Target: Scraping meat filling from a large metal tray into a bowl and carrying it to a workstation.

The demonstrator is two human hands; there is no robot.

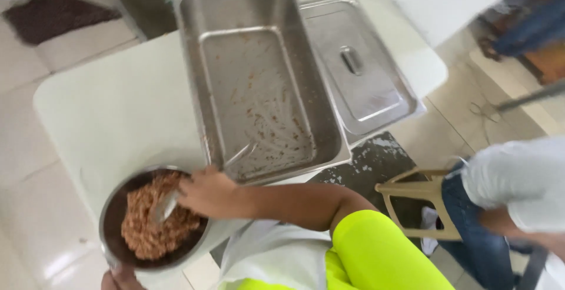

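Beneath the right hand (206, 193), a round metal bowl (112, 207) sits at the near edge of a pale table (118, 107), heaped with brown minced food (154, 219). That hand is closed around the handle of a metal spoon (165, 206), whose blade is sunk into the mound. The left hand (120, 279) shows only as a sliver at the bottom of the frame, touching the bowl's near rim; whether it grips the rim or merely steadies it cannot be told from this angle.

Just beyond the right hand lies a deep rectangular steel tray (259, 84), scraped almost bare, with only streaks and crumbs clinging to its floor. Beside the tray, farther to the right, rests its flat steel lid (359, 66), handle up. Off to the right of the arm in the bright yellow sleeve (382, 255), a second person in a grey top and jeans sits near a wooden stool (412, 199).

Judging by the emptied tray and the loaded bowl, the transfer looks essentially complete, and the work in hand appears to be stirring or levelling the mince. Any further pass with the spoon would call for a firm hold on the bowl, which stands close to the table's edge.
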